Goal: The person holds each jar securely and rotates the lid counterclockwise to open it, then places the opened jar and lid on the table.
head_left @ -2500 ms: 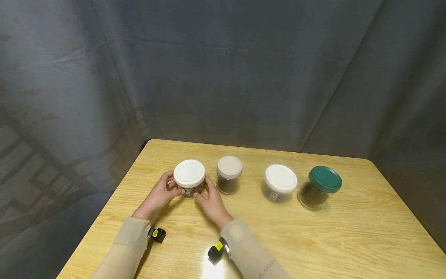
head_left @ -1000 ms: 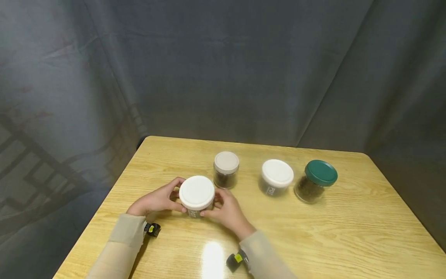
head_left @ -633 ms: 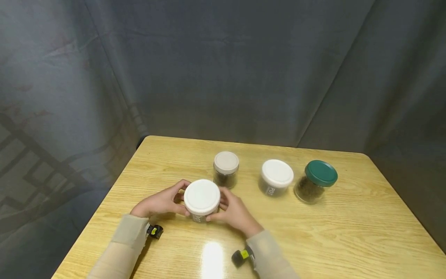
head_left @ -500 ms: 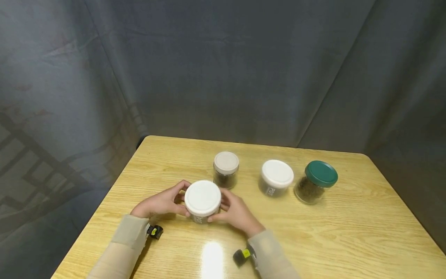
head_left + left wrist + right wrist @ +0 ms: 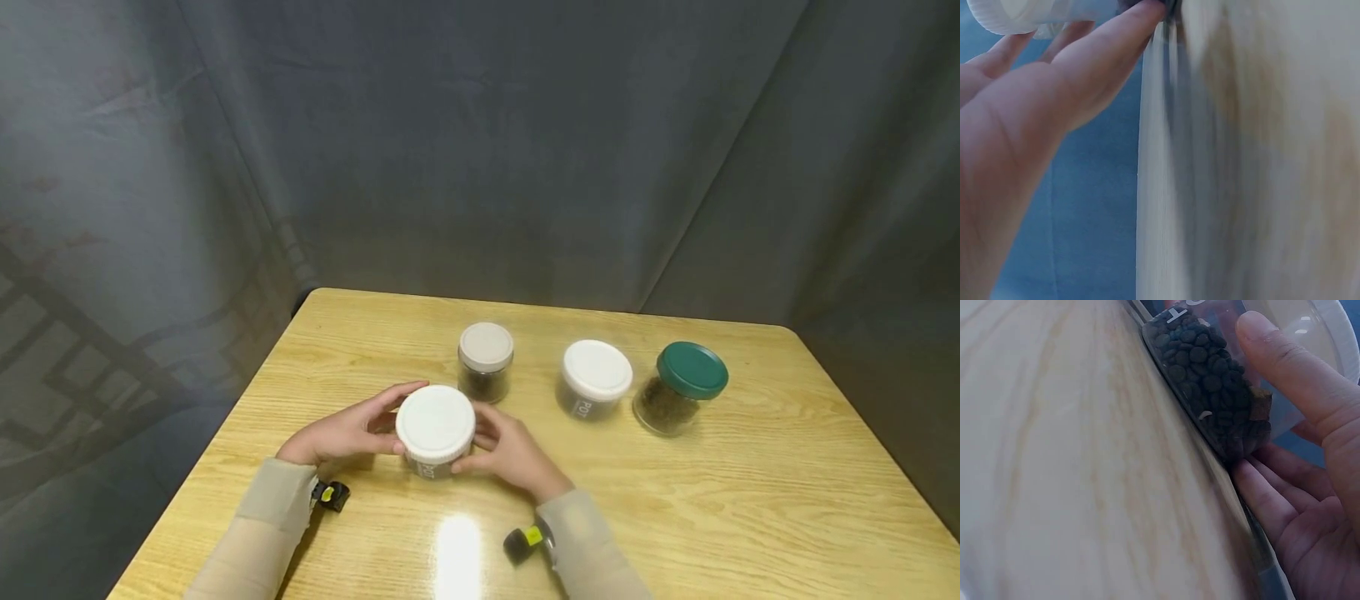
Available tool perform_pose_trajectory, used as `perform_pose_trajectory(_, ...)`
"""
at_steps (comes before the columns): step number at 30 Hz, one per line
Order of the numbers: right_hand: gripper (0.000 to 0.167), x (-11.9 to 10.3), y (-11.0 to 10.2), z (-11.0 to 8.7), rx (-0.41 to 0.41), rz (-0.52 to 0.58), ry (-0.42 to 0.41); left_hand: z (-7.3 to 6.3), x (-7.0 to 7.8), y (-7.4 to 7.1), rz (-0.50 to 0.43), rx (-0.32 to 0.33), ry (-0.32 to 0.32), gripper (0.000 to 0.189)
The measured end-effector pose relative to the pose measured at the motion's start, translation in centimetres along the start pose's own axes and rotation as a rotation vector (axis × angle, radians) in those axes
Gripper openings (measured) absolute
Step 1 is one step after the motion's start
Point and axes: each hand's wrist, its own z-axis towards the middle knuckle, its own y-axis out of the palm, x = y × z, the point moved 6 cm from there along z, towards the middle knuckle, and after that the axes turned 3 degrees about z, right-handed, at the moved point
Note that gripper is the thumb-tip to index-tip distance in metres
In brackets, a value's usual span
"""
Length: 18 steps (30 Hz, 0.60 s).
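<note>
A clear jar with a white ribbed screw lid [image 5: 436, 423] and "POT" lettering stands upright at the table's left-centre, between my two hands. Dark pellets and a small brown cube show through its wall [image 5: 1200, 369] in the right wrist view, its base right at the wood. My left hand [image 5: 352, 429] holds the jar's left side, thumb at the front, index finger stretched round behind the lid. From the right, my right hand [image 5: 513, 450] grips it, with the thumb [image 5: 1291, 362] across the wall and other fingers low behind. The lid hides most of the fingertips at the back.
Behind the held jar stands a narrower jar with a beige lid [image 5: 486, 346]. Further right are another white-lidded jar [image 5: 597, 369] and a green-lidded jar [image 5: 691, 369]. The wooden table [image 5: 765, 500] ends at a dark grey curtain [image 5: 480, 150].
My hands have brought the white-lidded jar from beside the beige-lidded one toward me and slightly right. Lately it stays put, while the left index finger has straightened behind the lid.
</note>
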Motion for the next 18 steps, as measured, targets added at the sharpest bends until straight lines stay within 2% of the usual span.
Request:
perform_pose_trajectory(10,0.095,0.13,-0.09,-0.02,0.008,0.012,0.032,-0.06,0.03,-0.26,-0.048,0.003,0.040,0.075)
perform_pose_trajectory(18,0.095,0.11,-0.10,0.03,0.008,0.021,0.029,-0.14,-0.15,-0.17,-0.121,-0.007,0.024,0.070)
